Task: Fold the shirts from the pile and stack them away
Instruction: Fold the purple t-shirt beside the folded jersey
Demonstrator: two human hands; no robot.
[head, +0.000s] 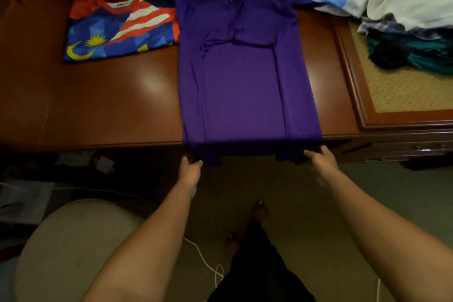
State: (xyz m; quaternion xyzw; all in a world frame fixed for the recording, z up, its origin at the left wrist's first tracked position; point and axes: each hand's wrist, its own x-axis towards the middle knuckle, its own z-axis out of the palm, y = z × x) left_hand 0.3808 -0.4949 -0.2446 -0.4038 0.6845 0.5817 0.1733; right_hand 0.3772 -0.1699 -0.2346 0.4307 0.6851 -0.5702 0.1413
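Two hands grip the bottom hem of the purple shirt [245,86], which I take as my landmark. The left hand [190,171] clenches the hem's left corner and the right hand [321,162] pinches its right corner. Both sets of fingertips are buried in dark, shadowed cloth, so I cannot make out exactly how each finger lies.

The purple shirt lies flat on the wooden desk [110,105], sides and sleeves folded inward, with its lower edge hanging over the front edge of the desk. The hanging portion is in deep shadow and its outline is hard to trace.

Left of the purple shirt, touching its upper edge, I see a folded flag-pattern shirt [117,29] on the same desk. Right of the purple shirt and further back sits the pile of unfolded clothes [392,2], cut off by the top and right frame edges; I can distinguish white, teal, red and light-blue fabric there, but not separate garments. Part of the pile rests on a woven-cane panel [404,91] set in a wooden frame.

Below the purple shirt, I see carpeted floor [331,216], a white cable [203,260], and a pale rounded seat [73,247] to the lower left. Under the desk, left of the hem, objects are too dark to identify.
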